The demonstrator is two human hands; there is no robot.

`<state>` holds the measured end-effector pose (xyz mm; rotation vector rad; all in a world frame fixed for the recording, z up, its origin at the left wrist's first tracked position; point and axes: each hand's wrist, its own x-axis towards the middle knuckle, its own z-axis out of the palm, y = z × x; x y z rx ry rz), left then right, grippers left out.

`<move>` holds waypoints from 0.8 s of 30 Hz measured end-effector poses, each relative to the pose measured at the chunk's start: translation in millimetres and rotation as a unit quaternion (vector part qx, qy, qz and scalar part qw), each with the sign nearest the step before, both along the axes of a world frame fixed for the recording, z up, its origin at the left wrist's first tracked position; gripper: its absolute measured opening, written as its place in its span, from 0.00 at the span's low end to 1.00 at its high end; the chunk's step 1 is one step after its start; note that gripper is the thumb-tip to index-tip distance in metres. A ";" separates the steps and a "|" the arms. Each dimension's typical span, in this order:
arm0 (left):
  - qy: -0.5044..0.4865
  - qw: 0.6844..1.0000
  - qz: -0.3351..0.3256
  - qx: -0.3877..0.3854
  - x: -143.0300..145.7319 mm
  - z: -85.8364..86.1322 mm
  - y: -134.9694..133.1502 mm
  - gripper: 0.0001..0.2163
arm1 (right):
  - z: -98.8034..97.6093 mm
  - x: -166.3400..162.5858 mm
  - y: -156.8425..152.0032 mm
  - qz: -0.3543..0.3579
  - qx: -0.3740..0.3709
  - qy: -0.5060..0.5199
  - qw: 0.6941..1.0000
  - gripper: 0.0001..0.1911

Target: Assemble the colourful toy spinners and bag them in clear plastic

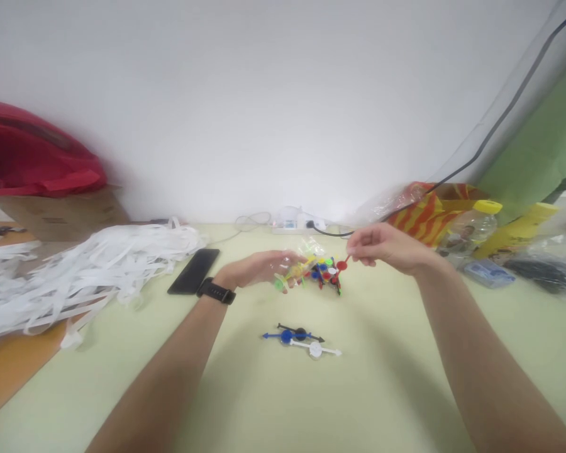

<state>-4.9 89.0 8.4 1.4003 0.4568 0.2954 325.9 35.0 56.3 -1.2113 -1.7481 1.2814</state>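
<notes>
Between the thumb and fingers of my right hand (370, 245) is a red plastic spinner arrow (342, 265), raised at the right of a mixed pile. My left hand (259, 267), with a black watch on its wrist, is closed around a clear plastic bag (287, 264) with yellow and green spinner arrows in it. Several blue, red, white and green spinner arrows (321, 274) lie heaped between the hands. Nearer to me a black arrow (300, 333), a blue arrow (286, 337) and a white arrow (316, 349) lie close together on the table.
White straps (113, 264) are heaped at the left, beside a black phone (193, 272). Behind them a red bag (38, 151) rests on a cardboard box (61, 214). A power strip (290, 225) sits by the wall. Packaged goods (466, 226) crowd the right side, below a black cable (500, 113).
</notes>
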 end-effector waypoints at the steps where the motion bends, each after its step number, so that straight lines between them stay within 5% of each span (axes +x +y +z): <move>1: -0.004 1.000 -0.001 -0.001 0.0 -0.7 0.1 0.24 | 1.4 5.8 -0.5 -0.027 0.016 0.027 0.999 0.15; 7: -0.012 1.000 -0.015 -0.022 1.2 -2.0 -0.9 0.24 | 6.9 17.7 -3.7 -0.113 0.082 0.142 0.980 0.15; 16: -0.035 0.999 -0.033 -0.015 12.9 4.4 -11.7 0.24 | 10.8 -13.1 -9.3 -0.037 0.097 0.141 0.985 0.14; 24: -0.056 0.996 -0.058 -0.049 24.3 7.3 -19.9 0.26 | -7.2 -43.8 1.9 -0.002 0.094 0.092 0.991 0.15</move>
